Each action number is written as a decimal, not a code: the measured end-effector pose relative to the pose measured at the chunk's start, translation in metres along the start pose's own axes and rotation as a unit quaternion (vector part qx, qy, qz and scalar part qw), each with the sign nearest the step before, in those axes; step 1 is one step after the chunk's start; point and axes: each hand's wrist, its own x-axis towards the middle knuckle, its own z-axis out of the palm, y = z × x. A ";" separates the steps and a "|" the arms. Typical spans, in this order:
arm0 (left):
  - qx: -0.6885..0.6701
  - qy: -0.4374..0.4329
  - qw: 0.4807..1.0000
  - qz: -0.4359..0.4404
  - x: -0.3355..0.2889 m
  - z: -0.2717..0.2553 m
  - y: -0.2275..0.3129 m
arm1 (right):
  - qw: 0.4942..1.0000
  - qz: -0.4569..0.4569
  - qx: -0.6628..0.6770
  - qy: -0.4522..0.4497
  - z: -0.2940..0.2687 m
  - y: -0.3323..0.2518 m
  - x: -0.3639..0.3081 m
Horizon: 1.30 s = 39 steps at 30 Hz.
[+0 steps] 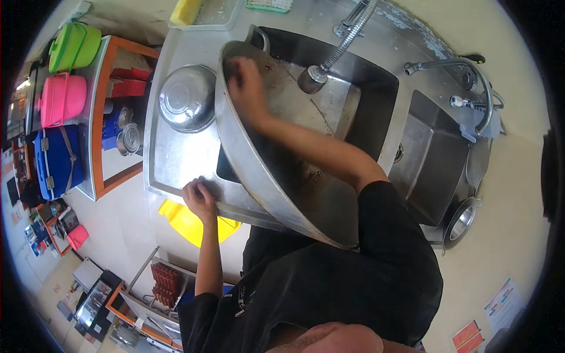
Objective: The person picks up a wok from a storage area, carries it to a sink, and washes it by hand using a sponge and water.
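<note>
- Head view: a large round steel basin (282, 170) leans tilted over the steel sink (376, 88), exposing its inside.
- The left hand (200, 200) grips its rim, steadying it.
- The right hand (247, 88) presses flat inside; whether it holds anything, I cannot tell.
- 1 upturned steel bowl (187, 97) rests beside.

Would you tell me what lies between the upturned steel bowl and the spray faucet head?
In the head view, the big steel basin's rim and the right hand scrubbing inside it lie between the upturned bowl and faucet head.

Steel sink counter (176, 162) with upturned metal bowl (187, 97) and tilted basin (276, 159).
</note>
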 end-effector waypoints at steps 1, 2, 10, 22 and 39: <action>-0.002 0.005 1.000 -0.006 -0.001 0.001 0.000 | 0.997 0.016 0.064 -0.046 -0.017 -0.039 -0.013; -0.002 0.011 1.000 -0.010 0.001 0.002 0.001 | 0.987 0.032 0.129 -0.088 -0.037 -0.069 -0.030; 0.016 0.010 0.999 0.028 0.007 0.006 0.002 | 0.772 0.046 -0.231 -0.591 -0.254 0.052 -0.182; 0.014 -0.005 1.000 -0.005 0.002 0.003 0.002 | 0.795 0.309 0.173 -0.492 -0.216 -0.120 -0.113; 0.041 0.026 0.997 0.062 0.002 0.013 -0.017 | 0.823 0.127 -0.365 -0.416 -0.228 0.126 -0.199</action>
